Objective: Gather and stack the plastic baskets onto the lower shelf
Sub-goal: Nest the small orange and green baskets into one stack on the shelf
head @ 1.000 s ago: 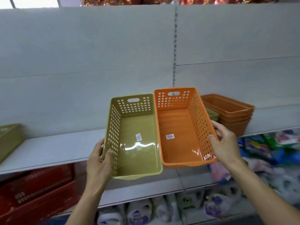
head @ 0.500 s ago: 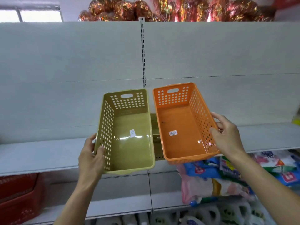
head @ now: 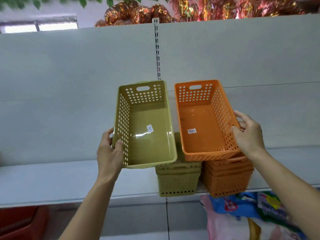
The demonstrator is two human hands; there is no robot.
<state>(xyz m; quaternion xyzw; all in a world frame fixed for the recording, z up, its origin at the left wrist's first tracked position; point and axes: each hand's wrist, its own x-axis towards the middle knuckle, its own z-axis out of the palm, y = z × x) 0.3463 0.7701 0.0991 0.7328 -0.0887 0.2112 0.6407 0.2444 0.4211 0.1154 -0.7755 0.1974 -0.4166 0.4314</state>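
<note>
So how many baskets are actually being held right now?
2. A green basket in the left hand, an orange basket in the right hand. More sit stacked on the shelf below, partly hidden.

A shop: slotted retail shelving (head: 52,181), price-stickered baskets (head: 225,181).

Two bare forearms are seen rising from the lower edge of the view, each ending in one of the hands. No sleeve is worn on either arm as far as the frame reaches. The left hand (head: 109,155) is shown with thumb and four fingers, short nails, unadorned. The right hand (head: 249,135) is likewise bare, and the knuckles and wrist are plainly outlined.
</note>
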